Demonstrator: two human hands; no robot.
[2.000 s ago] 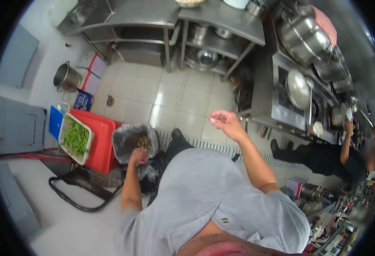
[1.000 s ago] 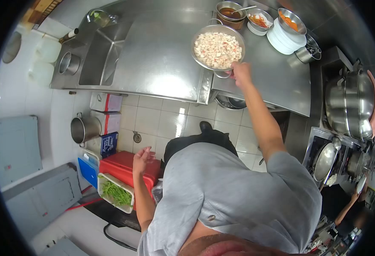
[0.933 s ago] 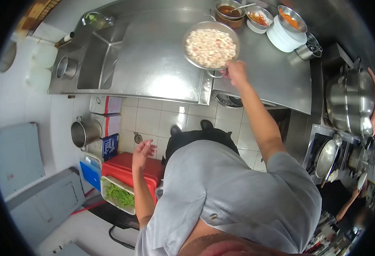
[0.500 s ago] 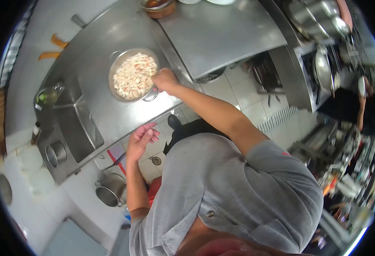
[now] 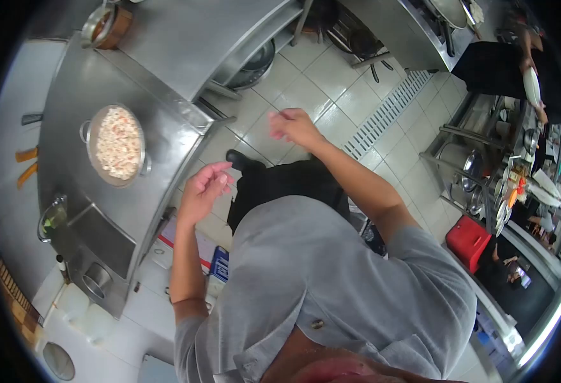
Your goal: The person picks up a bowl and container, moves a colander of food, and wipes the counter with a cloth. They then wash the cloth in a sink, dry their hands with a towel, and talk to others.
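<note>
A round two-handled metal pan (image 5: 94,159) stands on the steel counter at the left, full of chopped pale food (image 5: 119,142) with orange-red bits. Whether the pan is perforated cannot be made out. My left hand (image 5: 205,195) is in the air just off the counter's edge, palm turned inward and fingers apart, holding nothing. Over the tiled floor, to the right of the counter, my right hand (image 5: 295,129) hangs with loosely bent fingers and nothing visible in it. Neither hand touches the pan.
A sink (image 5: 105,239) is set into the counter, with a small metal container (image 5: 96,281) beside it. A copper-coloured pot (image 5: 113,30) stands at the back. A floor drain grate (image 5: 386,115) runs across the tiles. At the right, another person (image 5: 485,70) holds a white plate (image 5: 532,86).
My right hand has let go of the pan's rim and moved right, away from the counter. The view has turned toward the right, and the pan now appears farther left.
</note>
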